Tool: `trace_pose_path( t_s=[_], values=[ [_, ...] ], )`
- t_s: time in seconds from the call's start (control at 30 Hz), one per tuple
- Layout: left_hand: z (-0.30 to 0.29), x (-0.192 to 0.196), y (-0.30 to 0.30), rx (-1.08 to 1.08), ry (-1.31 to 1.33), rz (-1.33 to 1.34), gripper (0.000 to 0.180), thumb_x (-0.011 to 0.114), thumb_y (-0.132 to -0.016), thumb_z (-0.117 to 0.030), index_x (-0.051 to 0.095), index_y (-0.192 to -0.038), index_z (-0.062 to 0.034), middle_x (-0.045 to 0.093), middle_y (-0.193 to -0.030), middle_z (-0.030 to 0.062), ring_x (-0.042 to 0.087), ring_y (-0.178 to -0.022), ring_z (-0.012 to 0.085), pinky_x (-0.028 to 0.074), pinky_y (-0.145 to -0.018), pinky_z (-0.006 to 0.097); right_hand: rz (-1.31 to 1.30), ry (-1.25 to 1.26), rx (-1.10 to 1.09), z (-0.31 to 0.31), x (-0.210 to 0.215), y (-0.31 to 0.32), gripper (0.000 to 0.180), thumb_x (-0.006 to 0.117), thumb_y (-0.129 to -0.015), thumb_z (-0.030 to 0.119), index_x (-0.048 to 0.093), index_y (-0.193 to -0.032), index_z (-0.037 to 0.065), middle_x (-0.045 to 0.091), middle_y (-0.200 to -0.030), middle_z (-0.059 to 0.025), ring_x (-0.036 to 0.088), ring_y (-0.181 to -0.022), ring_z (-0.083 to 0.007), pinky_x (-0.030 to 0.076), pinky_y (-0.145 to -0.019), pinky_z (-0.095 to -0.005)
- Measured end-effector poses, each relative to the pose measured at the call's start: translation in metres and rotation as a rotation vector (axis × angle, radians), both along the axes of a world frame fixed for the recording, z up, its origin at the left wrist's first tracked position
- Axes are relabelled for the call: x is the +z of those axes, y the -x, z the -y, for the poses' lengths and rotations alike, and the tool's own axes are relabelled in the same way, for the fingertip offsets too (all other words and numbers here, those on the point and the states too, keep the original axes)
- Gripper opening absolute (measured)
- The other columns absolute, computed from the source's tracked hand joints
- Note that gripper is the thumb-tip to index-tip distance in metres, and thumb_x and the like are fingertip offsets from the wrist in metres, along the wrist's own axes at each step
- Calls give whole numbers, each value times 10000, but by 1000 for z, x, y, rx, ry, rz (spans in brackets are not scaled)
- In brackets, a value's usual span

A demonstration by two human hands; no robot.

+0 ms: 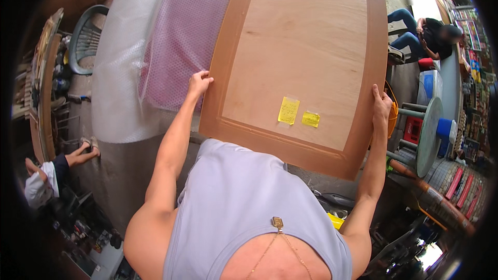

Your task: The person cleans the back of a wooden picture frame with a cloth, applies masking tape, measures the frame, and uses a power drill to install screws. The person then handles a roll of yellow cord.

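A large framed wooden panel [301, 46] is tilted up in front of my body, with a pale plywood middle and a brown border. Two yellow paper notes [289, 110] are taped low on the plywood. At the panel's left edge my left hand [199, 84] is closed, its fingertips on the border. My right hand [382, 105] grips the right edge, thumb on the front face and the other fingers mostly hidden behind. Just left of the panel lies bubble wrap [124, 67], spread over a surface, with a pinkish-purple sheet [181, 41] showing beside my left hand.
A dark green plastic chair [83, 41] stands at the far left. One person [438, 36] sits at the upper right, another [44, 179] at the lower left. On the right are a large round-ended spool [429, 137], a blue-and-white cooler [428, 85] and crowded shelves.
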State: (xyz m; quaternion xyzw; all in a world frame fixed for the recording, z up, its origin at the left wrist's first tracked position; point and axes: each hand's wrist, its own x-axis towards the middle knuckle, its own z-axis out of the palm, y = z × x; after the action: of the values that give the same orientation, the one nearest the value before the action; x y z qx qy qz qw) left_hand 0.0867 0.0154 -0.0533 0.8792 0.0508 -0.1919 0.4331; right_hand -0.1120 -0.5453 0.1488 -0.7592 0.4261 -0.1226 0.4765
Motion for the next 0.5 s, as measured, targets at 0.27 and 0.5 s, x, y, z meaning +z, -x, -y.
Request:
trace_pose_path(
  t_s=[0.27,0.5],
  values=[
    [-6,33,-9,171,406,-387,289,578,-845,-118,622,-1090,27,666,-991,92,627,-890,174,489,-794,299,61,-88,15,6,-17,6,441,670,-893,319,627,-1101,-68,665,-999,-68,608,-865,-107,483,-766,-250],
    [-33,48,-26,480,474,-84,455,597,-909,-391,626,-1088,26,597,-1054,48,497,-1011,138,396,-910,340,161,-223,22,-24,-46,-21,388,658,-902,304,657,-1057,-53,664,-965,-36,577,-827,-79,471,-741,-228]
  ],
)
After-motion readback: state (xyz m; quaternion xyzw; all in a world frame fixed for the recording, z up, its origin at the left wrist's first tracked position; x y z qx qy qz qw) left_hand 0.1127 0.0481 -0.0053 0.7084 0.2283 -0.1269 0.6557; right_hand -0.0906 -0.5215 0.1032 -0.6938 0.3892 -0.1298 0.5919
